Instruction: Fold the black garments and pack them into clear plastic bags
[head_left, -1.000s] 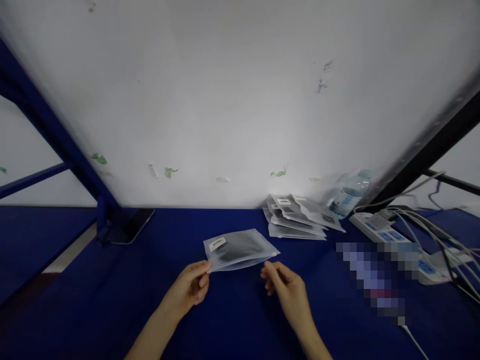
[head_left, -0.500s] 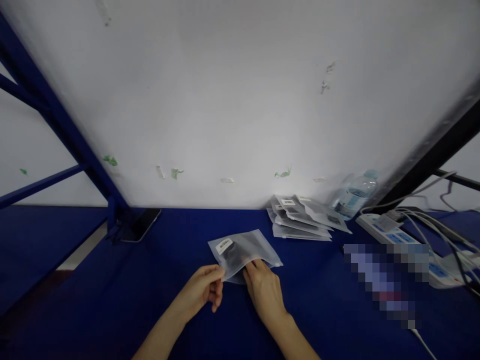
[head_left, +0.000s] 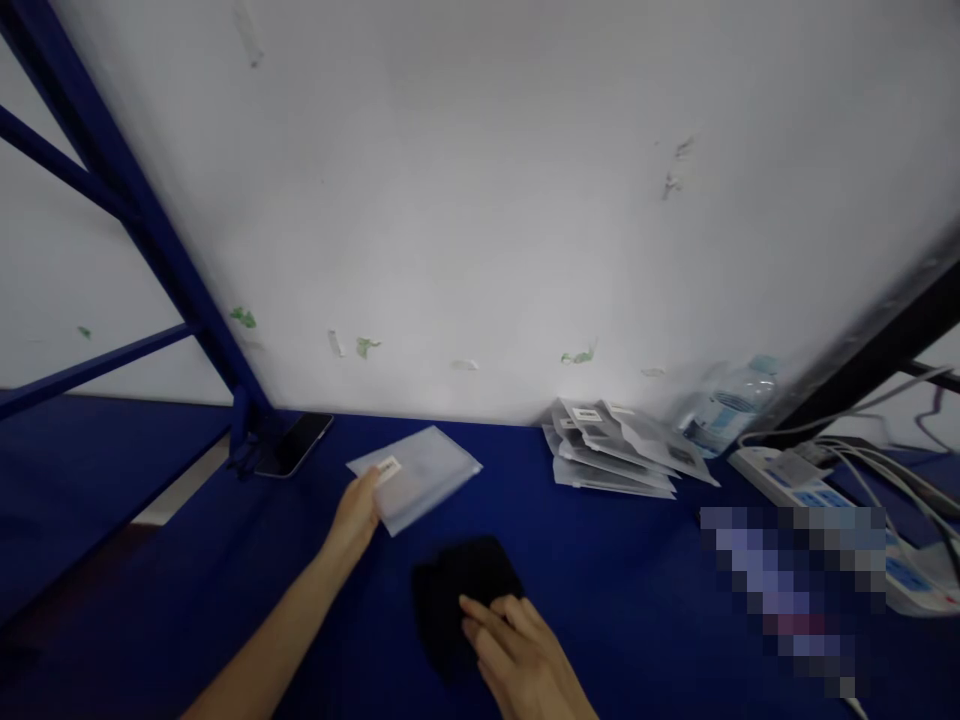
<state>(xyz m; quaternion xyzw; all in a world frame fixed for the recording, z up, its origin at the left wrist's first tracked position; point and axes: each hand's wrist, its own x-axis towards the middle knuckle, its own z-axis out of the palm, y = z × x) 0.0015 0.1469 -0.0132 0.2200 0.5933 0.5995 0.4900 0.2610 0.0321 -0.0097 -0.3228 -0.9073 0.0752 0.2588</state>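
Blue table [head_left: 637, 560] — one frosted pouch [head_left: 416, 475], one black cloth [head_left: 465, 600], two hands.

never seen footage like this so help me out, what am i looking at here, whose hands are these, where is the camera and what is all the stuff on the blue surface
There is no machine here: these are a person's two bare hands, filmed by one camera worn on the head, looking forward and down, so the arms come in from the bottom edge. The left hand holds a frosted plastic pouch with a small white label by its near edge. The right hand rests its fingers on a dark, flat piece of something lying on the blue table; the picture is too blurred to tell what it is. Farther back lie a pile of similar pouches, a water bottle, a power strip with cables and a phone near the blue frame. The pixelated patch is blurred on purpose.
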